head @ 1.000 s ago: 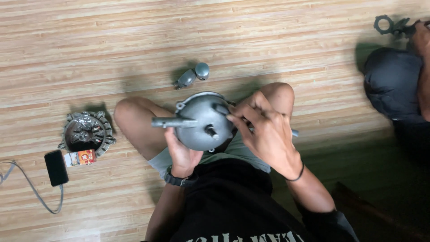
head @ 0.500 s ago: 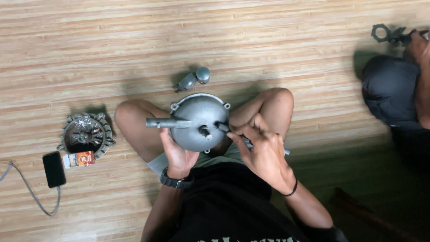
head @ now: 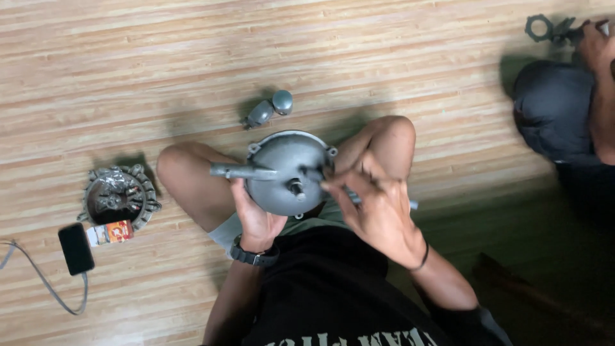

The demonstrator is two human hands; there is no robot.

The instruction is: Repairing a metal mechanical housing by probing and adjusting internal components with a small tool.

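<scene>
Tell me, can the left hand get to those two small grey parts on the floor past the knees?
Probably not right now. The left hand is cupped under the round grey metal housing, holding it up, so it is occupied. The small grey parts lie bare on the wooden floor, with nothing covering them.

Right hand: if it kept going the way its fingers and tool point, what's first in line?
The right hand points up-left with a thin tool. First in line is the round grey metal housing, near its central stub, which the left hand holds. Fingertips look at or just short of it; depth unclear.
</scene>
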